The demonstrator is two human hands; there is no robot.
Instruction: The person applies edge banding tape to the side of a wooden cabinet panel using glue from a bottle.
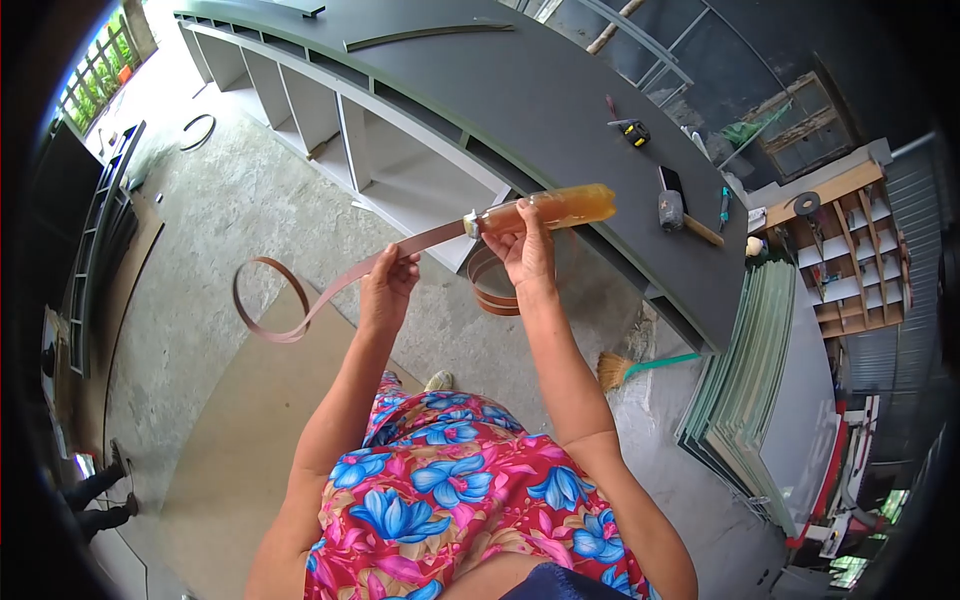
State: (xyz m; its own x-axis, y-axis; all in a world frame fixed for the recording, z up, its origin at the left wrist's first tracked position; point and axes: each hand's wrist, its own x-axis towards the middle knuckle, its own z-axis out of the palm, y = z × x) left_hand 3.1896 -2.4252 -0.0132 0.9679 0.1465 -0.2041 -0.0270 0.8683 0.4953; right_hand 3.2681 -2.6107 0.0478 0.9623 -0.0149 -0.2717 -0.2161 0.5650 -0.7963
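Observation:
My left hand (388, 285) pinches a long brown strip of edge banding (432, 238), whose free end curls into a loop at the left. In my right hand (527, 248) is a clear plastic bottle of amber liquid, likely glue (580, 205), tipped on its side with its base to the right. The bottle's pale applicator mouth (471, 223) meets the strip. Another brown loop of banding (495, 300) hangs below my right hand; the join between the two loops is hidden behind the hand and bottle.
A long grey cabinet (560, 100) lies ahead, bearing a tape measure (633, 130), a mallet (672, 212), a phone (669, 178) and a loose strip (430, 34). Stacked panels (740, 380) and a broom (615, 370) are at right. Another person's legs (100, 495) show at lower left.

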